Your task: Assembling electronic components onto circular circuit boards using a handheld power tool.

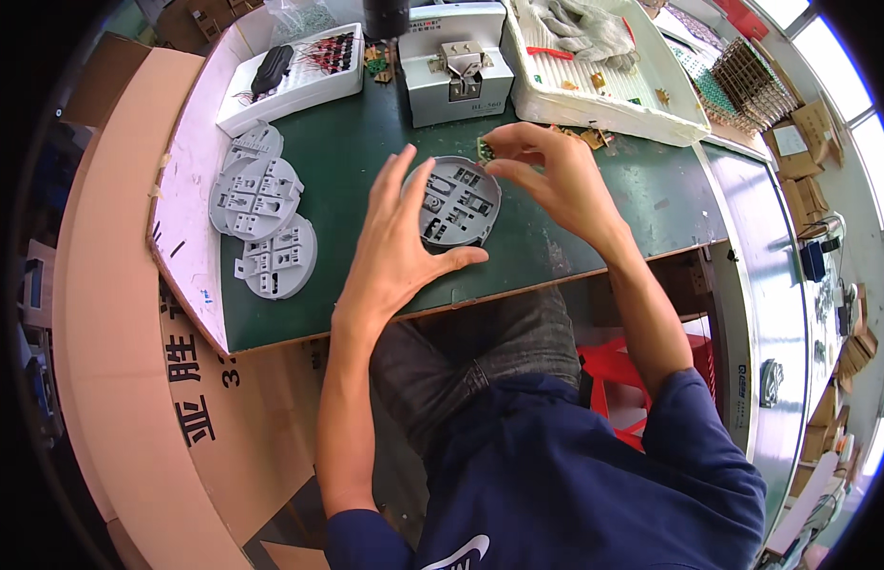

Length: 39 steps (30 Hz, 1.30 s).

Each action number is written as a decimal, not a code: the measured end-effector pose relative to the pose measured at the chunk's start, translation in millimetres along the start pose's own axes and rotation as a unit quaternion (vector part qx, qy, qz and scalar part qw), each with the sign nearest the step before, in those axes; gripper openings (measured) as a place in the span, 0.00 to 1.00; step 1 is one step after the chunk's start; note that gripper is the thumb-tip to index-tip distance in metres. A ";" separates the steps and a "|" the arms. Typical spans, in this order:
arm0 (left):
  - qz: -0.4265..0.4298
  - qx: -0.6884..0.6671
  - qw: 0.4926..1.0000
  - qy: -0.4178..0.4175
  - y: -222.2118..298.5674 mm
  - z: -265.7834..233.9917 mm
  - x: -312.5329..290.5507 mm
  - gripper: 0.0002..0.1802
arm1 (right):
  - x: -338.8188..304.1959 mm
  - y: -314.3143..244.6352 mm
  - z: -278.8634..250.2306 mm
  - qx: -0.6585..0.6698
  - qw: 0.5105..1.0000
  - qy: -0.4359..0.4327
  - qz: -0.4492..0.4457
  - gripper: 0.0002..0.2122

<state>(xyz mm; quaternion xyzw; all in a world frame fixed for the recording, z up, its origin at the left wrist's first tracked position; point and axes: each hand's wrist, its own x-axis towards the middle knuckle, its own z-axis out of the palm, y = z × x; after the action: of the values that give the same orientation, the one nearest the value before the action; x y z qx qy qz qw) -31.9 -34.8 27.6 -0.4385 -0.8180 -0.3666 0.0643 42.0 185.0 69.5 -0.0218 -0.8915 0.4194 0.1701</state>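
Note:
On the green tabletop in front of me lies a round grey plastic housing (458, 201) with moulded compartments and some dark parts in it. My left hand (391, 235) is at its left side, thumb and fingers spread apart around the rim; whether it touches the rim I cannot tell. Just beyond the housing's upper right edge, my right hand (553, 171) pinches a small green circuit board (485, 150) between thumb and fingers. Several similar grey housings (261, 199) lie overlapping on the left part of the table.
Behind the housing stands a grey metal machine (458, 81). A white foam tray (313, 84) with red-wired parts is at back left. Another foam tray (684, 119) holds a glove and a red-handled tool. Loose small boards (594, 139) lie before it. A red stool (617, 380) stands below.

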 end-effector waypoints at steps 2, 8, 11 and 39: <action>0.003 0.015 1.000 -0.010 -3.9 12.1 0.2 0.56 | 5.9 3.2 4.4 -0.042 0.999 0.003 -0.029 0.14; -0.068 0.083 0.989 0.099 25.4 40.5 -6.9 0.52 | 12.9 4.3 16.2 -0.148 0.987 -0.052 -0.033 0.13; -0.070 0.088 0.987 0.112 27.5 44.8 -7.5 0.51 | 15.9 7.9 23.6 -0.179 0.982 -0.042 -0.052 0.13; -0.020 0.133 0.988 0.080 17.8 39.9 3.6 0.47 | 43.7 18.2 9.0 -0.143 0.957 0.095 -0.235 0.18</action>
<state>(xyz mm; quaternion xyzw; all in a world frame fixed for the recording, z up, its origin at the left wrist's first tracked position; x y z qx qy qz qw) -11.9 0.1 10.0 -0.3794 -0.8601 -0.2898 0.1799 -3.9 198.1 62.9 0.1244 -0.9019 0.2315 0.3428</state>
